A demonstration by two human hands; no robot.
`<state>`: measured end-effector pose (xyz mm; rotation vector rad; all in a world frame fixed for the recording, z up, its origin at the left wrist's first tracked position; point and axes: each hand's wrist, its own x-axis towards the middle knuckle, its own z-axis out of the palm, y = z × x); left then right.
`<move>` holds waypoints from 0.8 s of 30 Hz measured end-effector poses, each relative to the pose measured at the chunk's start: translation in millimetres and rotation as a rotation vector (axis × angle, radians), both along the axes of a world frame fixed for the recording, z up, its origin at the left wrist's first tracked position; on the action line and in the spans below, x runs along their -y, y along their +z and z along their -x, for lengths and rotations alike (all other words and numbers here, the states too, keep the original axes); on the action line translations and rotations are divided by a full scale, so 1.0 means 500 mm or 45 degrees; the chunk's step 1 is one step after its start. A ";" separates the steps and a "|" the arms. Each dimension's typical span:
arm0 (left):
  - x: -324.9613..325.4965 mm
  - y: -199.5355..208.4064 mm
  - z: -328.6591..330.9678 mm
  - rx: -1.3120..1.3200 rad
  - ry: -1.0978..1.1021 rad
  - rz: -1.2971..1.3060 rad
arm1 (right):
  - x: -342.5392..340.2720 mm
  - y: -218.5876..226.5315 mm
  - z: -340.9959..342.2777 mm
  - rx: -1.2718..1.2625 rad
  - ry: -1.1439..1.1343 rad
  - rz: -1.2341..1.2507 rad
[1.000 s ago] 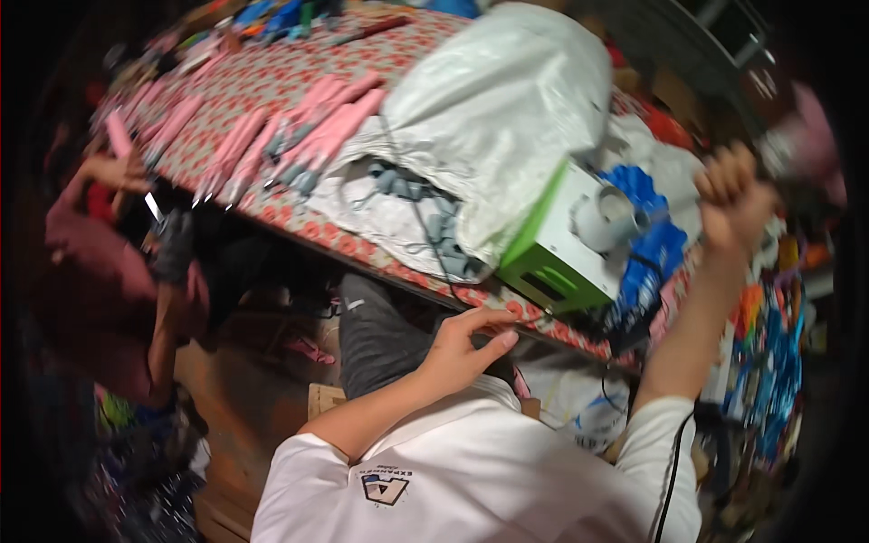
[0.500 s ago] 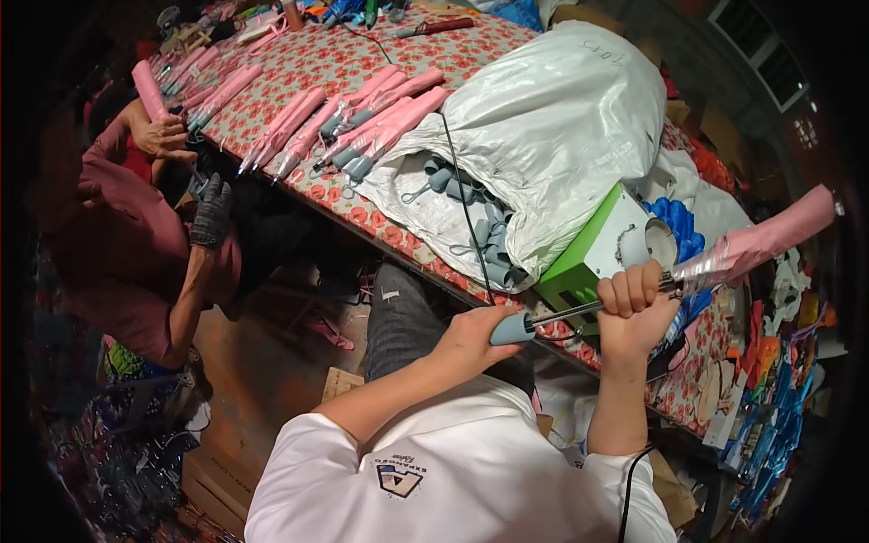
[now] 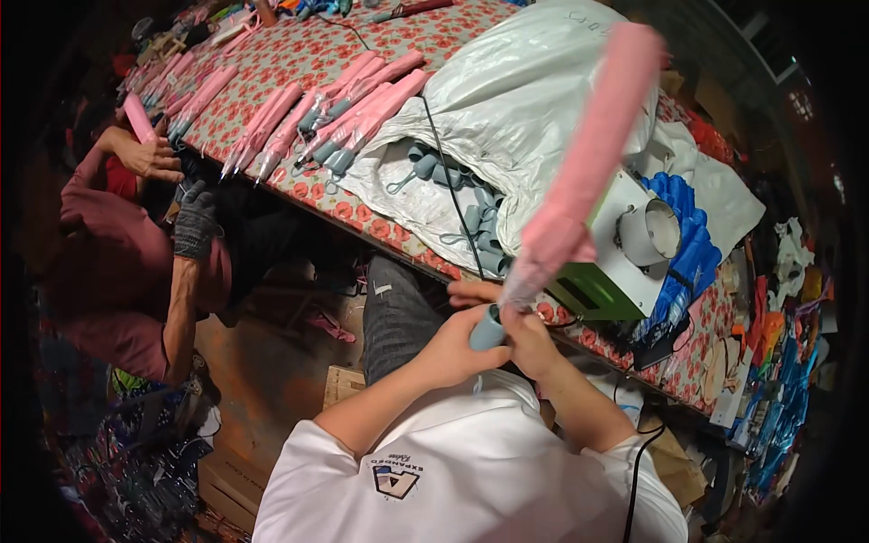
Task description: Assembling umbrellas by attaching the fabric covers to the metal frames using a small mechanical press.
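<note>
A folded pink umbrella (image 3: 584, 149) stands up from my hands, tilted away to the right and partly wrapped in a clear sleeve. My left hand (image 3: 451, 346) is closed around its grey-blue handle (image 3: 487, 328). Against it, my right hand (image 3: 530, 344) grips the lower end of the umbrella, where the clear sleeve narrows. Some stretched fingers show behind the handle; whose they are is unclear. No metal shaft is visible between the handle and the pink cloth.
Several pink umbrellas (image 3: 262, 127) lie on the flowered tablecloth (image 3: 249, 104). A white sack (image 3: 516, 81) spills grey handles (image 3: 444, 172). Right of it stands a green-and-white machine (image 3: 602, 290) beside a blue bundle (image 3: 674, 226). A co-worker's gloved hand (image 3: 195, 222) is at the left.
The umbrella has swung from pointing right to nearly upright, and its bare metal shaft has gone from sight. My right hand has come down and left, close to my left hand.
</note>
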<state>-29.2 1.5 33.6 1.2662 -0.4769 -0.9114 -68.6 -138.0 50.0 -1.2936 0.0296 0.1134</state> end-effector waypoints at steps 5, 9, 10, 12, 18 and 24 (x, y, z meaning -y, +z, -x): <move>-0.075 -0.057 -0.057 -0.423 0.354 -0.090 | 0.033 -0.027 0.017 -0.069 0.000 0.222; -0.112 -0.076 -0.244 -0.160 0.810 -0.234 | 0.041 -0.086 0.058 -0.325 0.022 0.307; -0.126 -0.087 -0.308 0.031 0.854 -0.402 | 0.042 -0.106 0.072 -0.422 0.035 0.322; -0.163 -0.124 -0.435 0.409 0.932 -0.731 | 0.041 -0.123 0.089 -0.530 0.042 0.336; -0.147 -0.191 -0.645 1.463 1.141 -1.445 | 0.038 -0.143 0.122 -0.540 0.023 0.451; 0.063 -0.326 -0.539 1.661 0.416 -0.819 | 0.052 -0.159 0.163 -0.559 -0.050 0.658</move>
